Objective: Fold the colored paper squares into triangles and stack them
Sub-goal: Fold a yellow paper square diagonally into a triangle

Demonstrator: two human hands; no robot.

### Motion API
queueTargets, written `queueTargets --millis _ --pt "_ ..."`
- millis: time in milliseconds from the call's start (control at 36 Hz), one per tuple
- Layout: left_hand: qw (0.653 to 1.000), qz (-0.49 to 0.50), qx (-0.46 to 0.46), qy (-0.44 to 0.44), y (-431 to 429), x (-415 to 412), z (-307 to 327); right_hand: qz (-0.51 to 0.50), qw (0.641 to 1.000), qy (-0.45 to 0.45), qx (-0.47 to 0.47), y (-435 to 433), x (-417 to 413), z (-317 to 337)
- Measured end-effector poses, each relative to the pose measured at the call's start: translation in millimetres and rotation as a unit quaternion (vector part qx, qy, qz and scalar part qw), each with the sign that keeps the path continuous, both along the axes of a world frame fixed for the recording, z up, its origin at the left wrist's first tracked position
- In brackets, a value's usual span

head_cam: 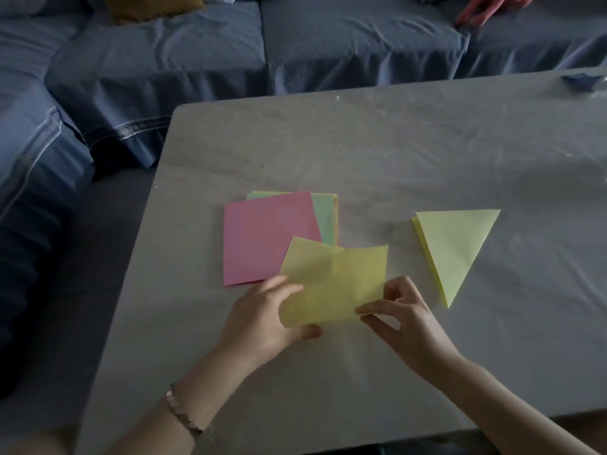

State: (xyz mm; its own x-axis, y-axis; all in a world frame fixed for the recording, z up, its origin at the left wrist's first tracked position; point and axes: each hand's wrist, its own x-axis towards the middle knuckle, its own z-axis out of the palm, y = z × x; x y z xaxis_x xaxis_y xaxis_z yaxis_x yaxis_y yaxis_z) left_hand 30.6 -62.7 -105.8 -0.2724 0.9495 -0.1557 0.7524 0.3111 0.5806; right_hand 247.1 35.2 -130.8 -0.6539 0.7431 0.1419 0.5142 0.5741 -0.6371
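Grey table (394, 152), plastic-covered. Yellow paper square (331, 284): lifted near the front edge, left hand (262, 323) gripping its left edge, right hand (407, 320) pinching its lower right corner. Stack of flat paper squares (272, 238), pink on top, just behind, apparently partly overlapped. Folded pale-yellow paper triangle (456, 247): lying apart at right.

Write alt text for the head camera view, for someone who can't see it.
Two bare hands, the left hand and the right hand, hold an unfolded yellow paper square just above a grey table. A stack of squares, pink on top, lies behind it, and a folded yellow triangle lies to the right.
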Motion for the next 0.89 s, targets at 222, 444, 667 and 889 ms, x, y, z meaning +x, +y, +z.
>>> queueTargets --millis 222,444,667,889 --pt "0.939 0.231 -0.027 -0.253 22.2 -6.4 8.1 0.05 0.997 -0.026 0.06 -8.9 -0.6 0.0" --pt "0.943 0.225 -0.086 -0.228 47.0 -2.0 6.9 0.081 0.996 -0.007 0.019 -11.1 3.9 -11.5" --pt "0.99 0.117 -0.063 -0.049 56.2 6.3 8.0 0.137 0.989 -0.011 -0.059 -7.5 10.0 -11.8" --pt "0.977 0.07 -0.012 -0.201 41.7 3.0 14.6 0.016 0.993 0.08 -0.087 2.0 1.3 15.8"
